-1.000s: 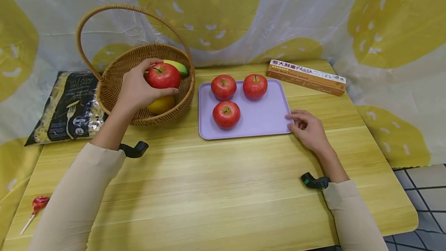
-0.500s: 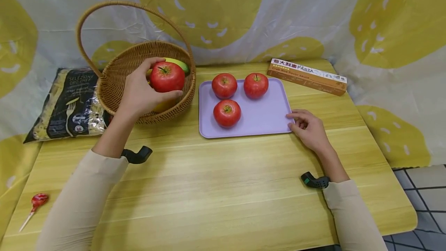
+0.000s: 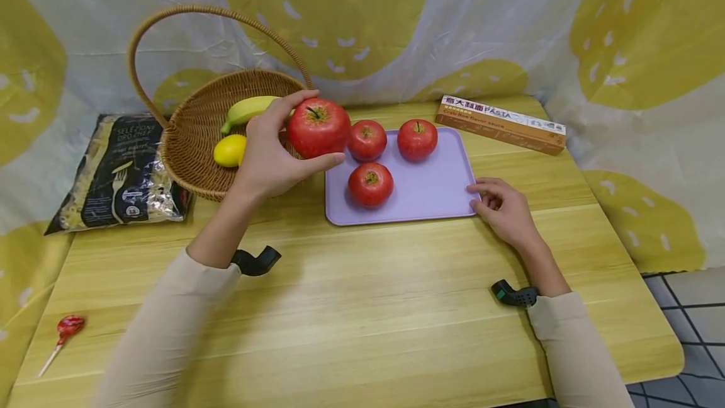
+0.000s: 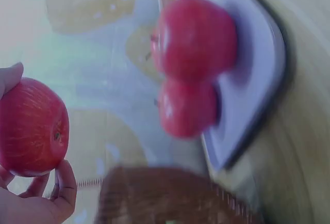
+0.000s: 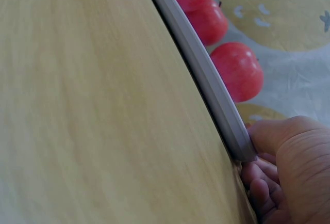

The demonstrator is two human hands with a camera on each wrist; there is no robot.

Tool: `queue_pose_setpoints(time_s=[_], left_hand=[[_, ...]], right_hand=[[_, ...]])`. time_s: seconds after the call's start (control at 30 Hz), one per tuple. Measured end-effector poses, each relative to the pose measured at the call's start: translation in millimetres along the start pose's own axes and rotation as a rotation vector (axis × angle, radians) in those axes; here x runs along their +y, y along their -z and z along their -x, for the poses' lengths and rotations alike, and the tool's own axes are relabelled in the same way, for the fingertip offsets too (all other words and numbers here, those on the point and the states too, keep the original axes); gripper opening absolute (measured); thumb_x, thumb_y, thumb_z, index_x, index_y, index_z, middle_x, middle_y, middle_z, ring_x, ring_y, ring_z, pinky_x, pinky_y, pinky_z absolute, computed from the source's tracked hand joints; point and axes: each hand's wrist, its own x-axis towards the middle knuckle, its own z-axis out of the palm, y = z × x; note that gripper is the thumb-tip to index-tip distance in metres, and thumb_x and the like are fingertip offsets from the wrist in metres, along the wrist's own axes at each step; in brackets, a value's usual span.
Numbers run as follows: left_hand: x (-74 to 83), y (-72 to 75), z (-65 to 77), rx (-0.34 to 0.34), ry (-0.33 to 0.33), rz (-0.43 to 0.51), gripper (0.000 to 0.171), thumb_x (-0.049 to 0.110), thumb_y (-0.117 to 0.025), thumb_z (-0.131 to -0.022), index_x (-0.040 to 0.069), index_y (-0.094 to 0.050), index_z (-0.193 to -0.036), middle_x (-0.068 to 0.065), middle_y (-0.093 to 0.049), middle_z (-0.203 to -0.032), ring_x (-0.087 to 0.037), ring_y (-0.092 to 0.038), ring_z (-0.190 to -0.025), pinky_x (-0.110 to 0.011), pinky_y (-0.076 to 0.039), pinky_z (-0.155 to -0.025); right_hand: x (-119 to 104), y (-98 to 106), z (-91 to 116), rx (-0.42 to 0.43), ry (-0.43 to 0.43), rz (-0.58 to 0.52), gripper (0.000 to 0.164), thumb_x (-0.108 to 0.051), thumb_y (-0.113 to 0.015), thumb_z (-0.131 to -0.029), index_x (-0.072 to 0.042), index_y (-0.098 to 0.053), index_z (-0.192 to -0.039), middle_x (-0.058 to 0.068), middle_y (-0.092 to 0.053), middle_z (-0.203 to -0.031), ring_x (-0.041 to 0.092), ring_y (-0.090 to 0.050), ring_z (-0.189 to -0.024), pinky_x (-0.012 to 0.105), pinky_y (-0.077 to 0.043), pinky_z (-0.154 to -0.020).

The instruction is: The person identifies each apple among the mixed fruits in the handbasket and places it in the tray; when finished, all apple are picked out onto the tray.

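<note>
My left hand [image 3: 274, 153] grips a red apple [image 3: 319, 128] between thumb and fingers, in the air between the basket and the tray. The left wrist view shows that held apple [image 4: 33, 128] at its left edge. On the lilac tray [image 3: 433, 197] sit three more apples, one front left [image 3: 370, 185], one back left [image 3: 367, 140] and one further right [image 3: 416, 140]. My right hand [image 3: 504, 209] pinches the tray's right edge, with the thumb on the rim [image 5: 227, 115] and the fingers curled beneath in the right wrist view.
A wicker basket [image 3: 192, 137] with a tall handle holds a banana [image 3: 249, 111] and a lemon [image 3: 229, 150]. Left of it lies a pasta bag [image 3: 121, 175]. A pasta box [image 3: 501, 124] lies behind the tray, a lollipop [image 3: 68, 329] at the table's [image 3: 368, 313] front left.
My left hand has carried the apple rightward out of the basket towards the tray, uncovering the banana and lemon. My right hand stays at the tray's edge.
</note>
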Motion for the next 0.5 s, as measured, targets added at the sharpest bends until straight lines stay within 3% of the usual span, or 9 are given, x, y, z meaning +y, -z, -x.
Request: queue_pose_setpoints(time_s=[0.3,0.5], left_hand=[[8.1,-42.7,-6.5,-0.094,-0.081,0.012,0.087,0.049,-0.093,-0.068,0.034,-0.054,-0.145,0.008,-0.061,-0.133,-0.008,-0.06,-0.113,-0.034,-0.055,-0.097],[11.6,-71.6,-9.6,-0.147,-0.059,0.019,0.086,0.049,-0.093,-0.069,0.03,-0.054,-0.144,0.009,-0.064,-0.134,-0.008,-0.062,-0.115,-0.032,-0.055,-0.098]], right_hand=[[0,0,0,0.003,-0.029,0.012,0.024,-0.012,-0.07,-0.097,-0.007,-0.076,-0.12,0.014,-0.063,-0.137,0.016,-0.051,-0.081,0.017,-0.041,-0.066],[0,-1,0,-0.001,-0.01,0.009,0.025,-0.014,-0.07,-0.097,-0.006,-0.076,-0.12,0.016,-0.063,-0.136,0.016,-0.051,-0.081,0.015,-0.041,-0.065]])
